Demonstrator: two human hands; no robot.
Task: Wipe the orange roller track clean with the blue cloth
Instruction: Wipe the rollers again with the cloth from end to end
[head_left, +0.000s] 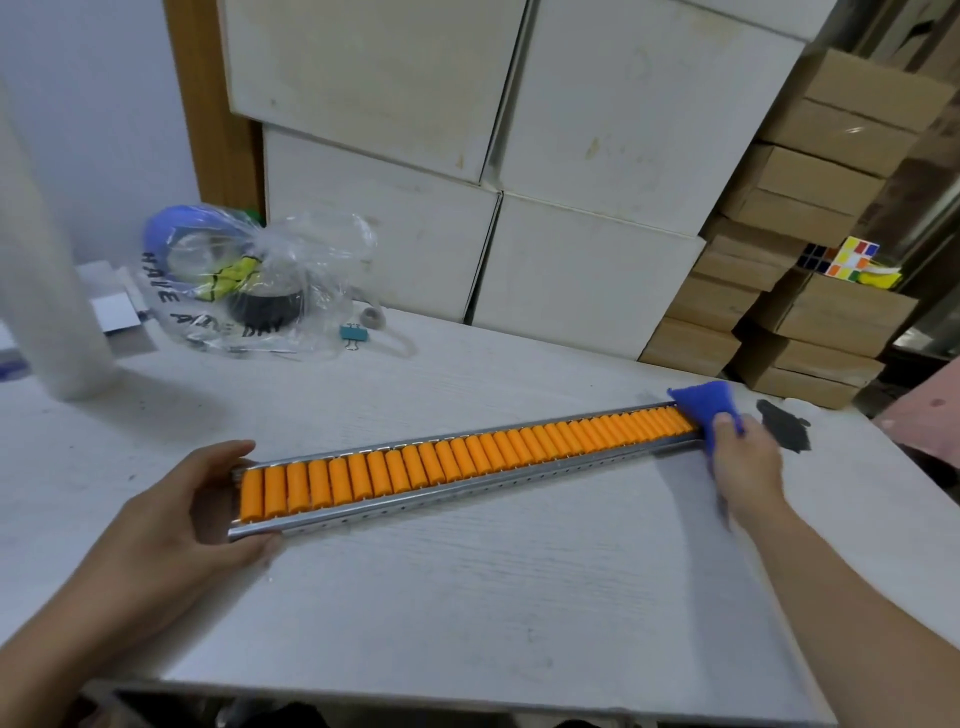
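Orange roller track (467, 462) lies diagonally on table (519, 597); left hand (197, 514) grip clasps its near end, right hand (743, 457) pinches blue cloth (709, 408) at far end; wiping stroke underway; next likely needs steady pressure drawing cloth along rollers toward left hand

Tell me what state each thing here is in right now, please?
Roller track: lying flat on the table, held at its left end.
Blue cloth: bunched, pressed on the track's right end.
Left hand: grips the track's end.
Right hand: grips the cloth.
Plastic bag: tied shut, items inside.
Binder clip: closed, lying loose.
Puzzle cube: scrambled, sitting on a brown box.
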